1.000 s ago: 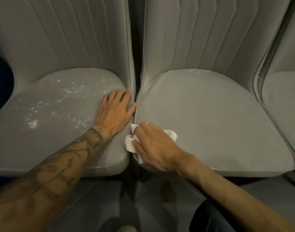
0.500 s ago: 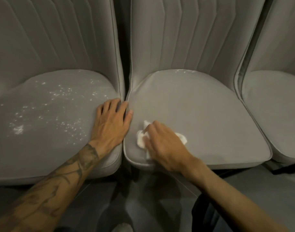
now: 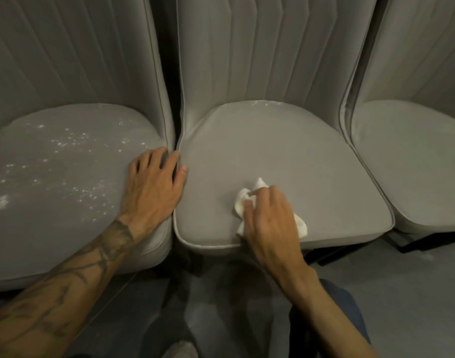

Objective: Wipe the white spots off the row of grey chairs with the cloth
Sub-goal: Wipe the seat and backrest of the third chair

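From my end, my right hand (image 3: 270,223) has its fingers curled over the bunched cloth (image 3: 241,205) and presses it onto the middle chair (image 3: 285,151), at about 7 o'clock on the seat, close to the front edge. My left hand (image 3: 154,187) grasps nothing: it lies flat with straight, spread fingers on the 3 o'clock edge of the left chair (image 3: 66,182), thumb at the gap between the two seats. The middle seat looks nearly done to me, plain grey across the cushion except for a thin line of white specks (image 3: 266,103) at 12 o'clock, where the seat meets the backrest. The left chair is the big job left: white spots (image 3: 73,143) are scattered over most of the cushion, with a denser patch at its 9 o'clock side. The right chair (image 3: 415,164), at 3 o'clock in my view, shows no spots on the part I can see, but it is cut off by the frame.
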